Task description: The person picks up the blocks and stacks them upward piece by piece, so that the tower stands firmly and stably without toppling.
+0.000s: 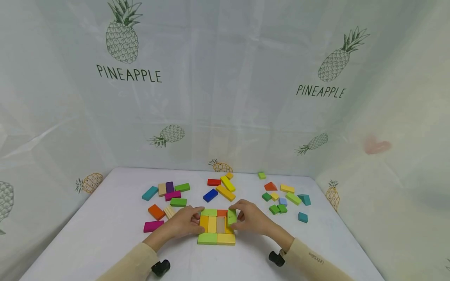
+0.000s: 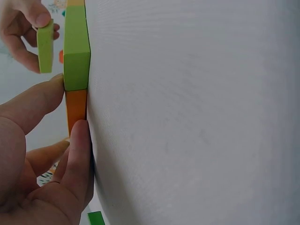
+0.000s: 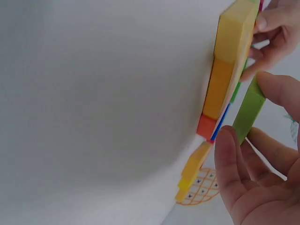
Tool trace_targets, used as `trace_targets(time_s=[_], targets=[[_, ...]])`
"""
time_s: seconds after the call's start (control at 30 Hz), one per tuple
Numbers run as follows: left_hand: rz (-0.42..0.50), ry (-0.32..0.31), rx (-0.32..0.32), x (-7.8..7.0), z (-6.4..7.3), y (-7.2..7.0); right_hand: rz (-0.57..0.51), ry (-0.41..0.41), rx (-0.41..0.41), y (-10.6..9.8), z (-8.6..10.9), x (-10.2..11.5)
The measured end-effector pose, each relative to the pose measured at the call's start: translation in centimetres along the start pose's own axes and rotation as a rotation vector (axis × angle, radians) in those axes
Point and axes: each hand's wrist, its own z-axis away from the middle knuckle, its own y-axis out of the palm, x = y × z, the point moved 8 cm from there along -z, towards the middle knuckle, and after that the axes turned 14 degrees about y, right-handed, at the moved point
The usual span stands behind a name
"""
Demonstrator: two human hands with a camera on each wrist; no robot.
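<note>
A flat, close-set arrangement of wooden blocks lies in front of me in the head view. Its front row has a light green block (image 1: 207, 239) and a yellow block (image 1: 226, 239). Behind stand an orange block (image 1: 204, 223), a yellow one and a tan block (image 1: 220, 225), then a red-orange block (image 1: 222, 212) at the back. My left hand (image 1: 184, 221) touches the arrangement's left side with thumb and fingertips. Above the right side, my right hand (image 1: 252, 218) pinches a light green block (image 3: 248, 112) between thumb and fingers, raised off the arrangement and partly covering it.
Loose magenta (image 1: 153, 226), orange (image 1: 156, 212) and teal (image 1: 149, 193) blocks lie to the left. Blue (image 1: 210, 195), red and yellow blocks lie behind. Several small green, yellow and teal blocks (image 1: 302, 217) are at the right. A pineapple-print curtain (image 1: 225, 97) hangs behind the white table (image 1: 105, 234).
</note>
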Motion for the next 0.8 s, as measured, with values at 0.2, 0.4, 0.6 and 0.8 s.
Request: trace_targets(time_s=[0.2, 0.4, 0.6, 0.8], targets=[[0.011, -0.004, 0.001, 0.0, 0.1, 0.0, -0.027, 0.016, 0.023, 1.4, 0.0, 0.6], [0.017, -0.009, 0.001, 0.1, 0.1, 0.0, -0.036, 0.041, 0.046, 2.1, -0.1, 0.9], [0.015, -0.007, -0.001, 0.1, 0.1, 0.0, -0.014, 0.037, 0.043, 2.4, -0.2, 1.0], [0.011, -0.007, -0.002, 0.2, 0.1, 0.0, -0.001, 0.036, 0.041, 2.5, -0.3, 0.9]])
